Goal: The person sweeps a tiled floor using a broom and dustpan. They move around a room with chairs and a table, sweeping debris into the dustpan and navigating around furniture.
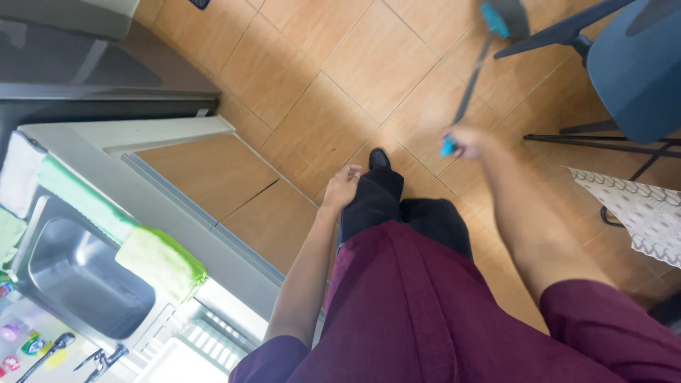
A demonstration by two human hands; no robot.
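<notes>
Head view: a standing person held a long-handled broom (474,74) over the tiled floor (340,78).
Right hand (464,140) was closed around the blue handle end; the shaft ran up and away toward the blue chair (631,71), its head beside the chair's base, apparently so the bristles reached the floor. Left hand (342,186), loosely curled and empty, hung farther from the chair.
</notes>
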